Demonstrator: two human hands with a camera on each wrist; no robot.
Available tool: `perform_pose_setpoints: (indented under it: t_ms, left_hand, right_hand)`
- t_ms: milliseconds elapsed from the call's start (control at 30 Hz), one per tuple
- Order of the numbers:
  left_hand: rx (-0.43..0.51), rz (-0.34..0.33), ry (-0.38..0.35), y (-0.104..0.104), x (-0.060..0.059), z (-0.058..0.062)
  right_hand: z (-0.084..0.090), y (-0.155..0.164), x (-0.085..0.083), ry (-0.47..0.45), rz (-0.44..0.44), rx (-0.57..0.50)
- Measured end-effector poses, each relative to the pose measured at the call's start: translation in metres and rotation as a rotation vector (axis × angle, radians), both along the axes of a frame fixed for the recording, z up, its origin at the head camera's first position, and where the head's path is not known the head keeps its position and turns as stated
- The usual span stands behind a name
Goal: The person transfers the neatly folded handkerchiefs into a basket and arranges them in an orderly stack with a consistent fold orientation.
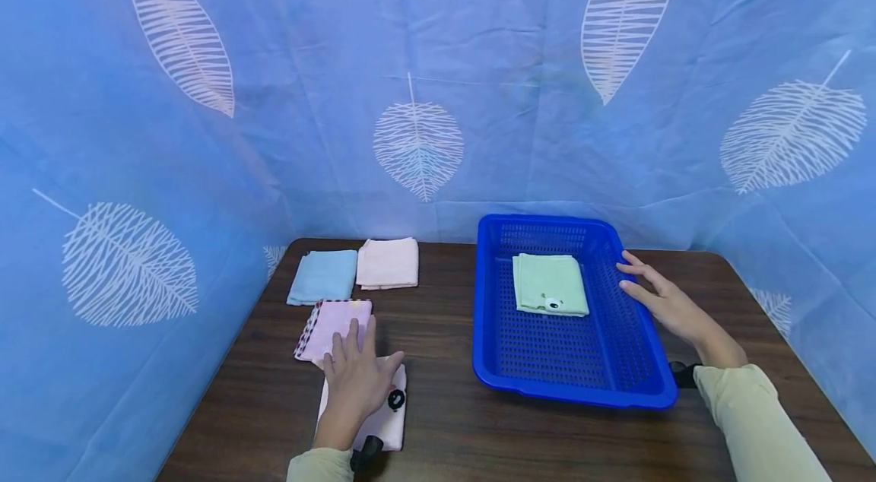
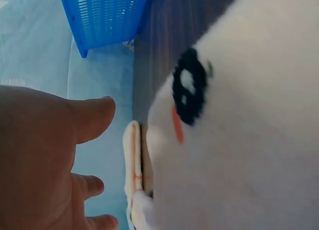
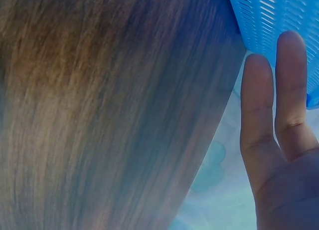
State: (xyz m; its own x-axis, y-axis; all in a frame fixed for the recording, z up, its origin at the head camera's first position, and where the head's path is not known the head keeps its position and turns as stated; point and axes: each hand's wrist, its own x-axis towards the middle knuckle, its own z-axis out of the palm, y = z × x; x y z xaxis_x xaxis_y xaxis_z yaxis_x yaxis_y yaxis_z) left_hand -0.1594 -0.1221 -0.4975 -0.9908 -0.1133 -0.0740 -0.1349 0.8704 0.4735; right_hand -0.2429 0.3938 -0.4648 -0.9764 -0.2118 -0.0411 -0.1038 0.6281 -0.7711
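My left hand, fingers spread, hovers over a folded white towel with a black embroidered eye, which fills much of the left wrist view. Its fingertips overlap a folded pink towel with a checked edge in the head view. At the right side of a blue plastic basket, my right hand has its fingers extended by the rim, holding nothing. Inside the basket lies a folded light green towel with an embroidered eye near its lower edge.
Toward the back left of the dark wooden table lie a folded light blue towel and a folded pale pink towel, side by side. A blue curtain with white leaf prints hangs behind the table and along its sides.
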Motion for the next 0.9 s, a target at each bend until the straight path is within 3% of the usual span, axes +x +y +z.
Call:
perform_pose_setpoints:
  t_ms: [500, 900]
  left_hand:
    - [-0.049, 0.079, -0.083, -0.024, 0.02, -0.017]
    - [-0.065, 0.149, -0.102, -0.034, 0.03, -0.016]
  right_hand:
    - [-0.002, 0.001, 0.001, -0.003, 0.003, -0.016]
    - [0.0, 0.0, 0.0, -0.003, -0.005, -0.003]
